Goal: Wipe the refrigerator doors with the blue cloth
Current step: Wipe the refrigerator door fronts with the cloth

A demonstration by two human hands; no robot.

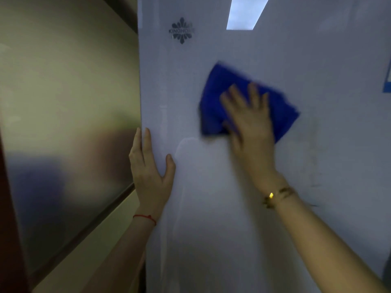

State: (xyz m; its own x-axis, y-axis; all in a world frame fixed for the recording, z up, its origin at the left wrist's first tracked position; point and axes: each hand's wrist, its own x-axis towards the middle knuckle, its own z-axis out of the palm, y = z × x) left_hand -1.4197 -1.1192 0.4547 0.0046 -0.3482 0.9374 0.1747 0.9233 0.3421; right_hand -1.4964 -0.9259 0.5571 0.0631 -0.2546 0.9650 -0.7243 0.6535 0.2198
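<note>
Both hands flat, right fingers [243, 98] splayed atop blue cloth [213, 89], left fingers [146, 144] released

Right hand [251, 123] flat on cloth [215, 98] against refrigerator door [317, 166]; left hand [150, 174] at 8 o'clock, on door edge.

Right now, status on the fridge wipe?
Right hand flat on blue cloth, pressing it to refrigerator door. Left hand braced on the door's left edge. Nothing in the way.
</note>
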